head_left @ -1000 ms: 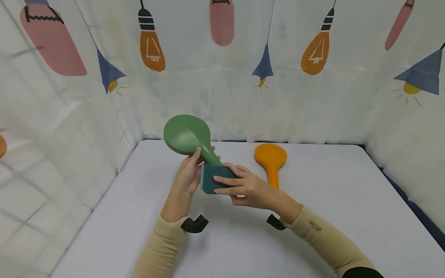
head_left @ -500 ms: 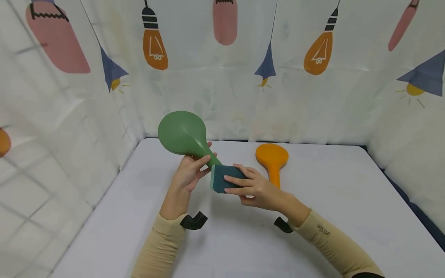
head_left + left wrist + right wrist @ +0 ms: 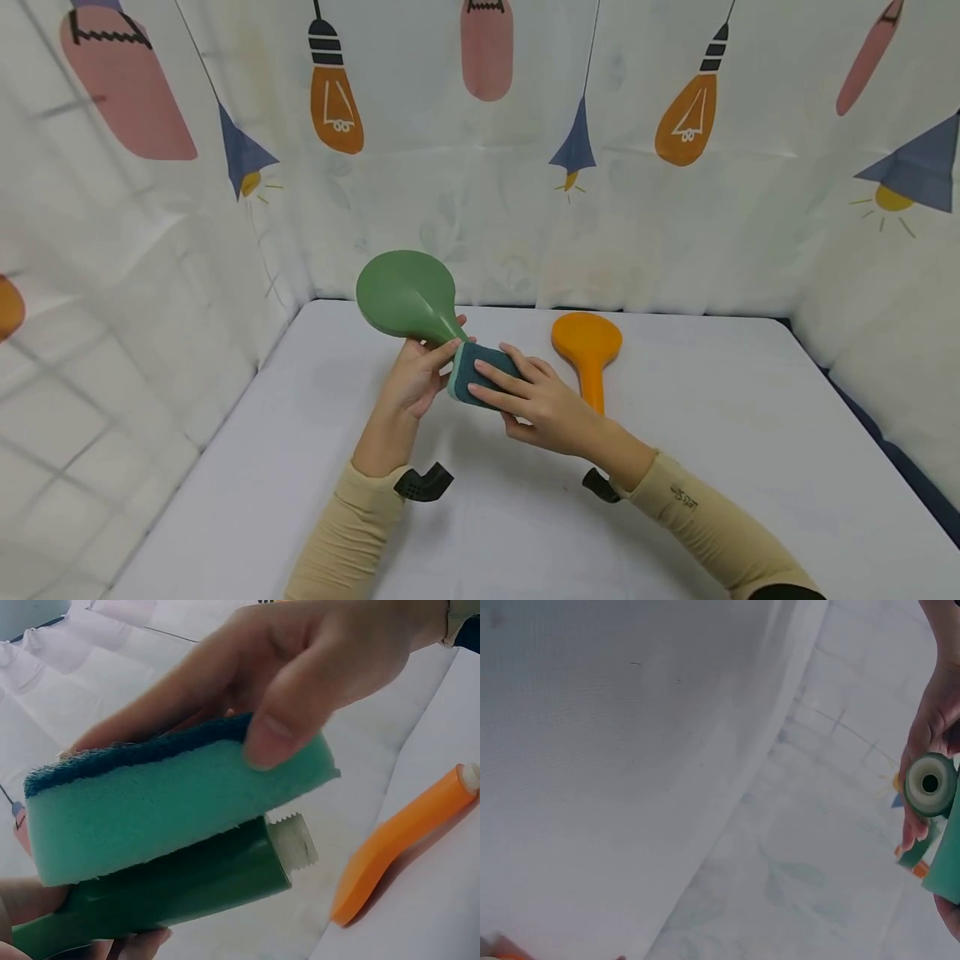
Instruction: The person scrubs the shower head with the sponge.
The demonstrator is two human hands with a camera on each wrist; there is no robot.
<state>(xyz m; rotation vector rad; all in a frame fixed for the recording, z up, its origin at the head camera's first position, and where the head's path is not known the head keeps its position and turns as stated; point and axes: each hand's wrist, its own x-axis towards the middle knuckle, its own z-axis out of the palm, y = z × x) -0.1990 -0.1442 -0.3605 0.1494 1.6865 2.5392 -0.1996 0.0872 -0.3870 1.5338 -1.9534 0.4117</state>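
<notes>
A green handheld shower head [image 3: 408,292] is raised above the table, its round head toward the back left. My left hand [image 3: 408,379] grips it where the handle meets the head. My right hand [image 3: 543,404] holds a scouring sponge [image 3: 483,375], teal foam with a dark blue rough side, between thumb and fingers. In the left wrist view the foam side of the sponge [image 3: 150,817] lies along the green handle [image 3: 217,870], whose white threaded end [image 3: 294,841] sticks out. The right wrist view shows that end's hollow opening [image 3: 930,782].
An orange shower head [image 3: 587,337] lies on the white table [image 3: 712,433] behind my right hand, partly hidden by that arm. A white cloth with printed lamps [image 3: 480,208] hangs around the back and sides of the table.
The sponge shifted right down the handle, then back up left toward the head, and is now more tilted. The shower head swung a little left, then came back right and lower.
</notes>
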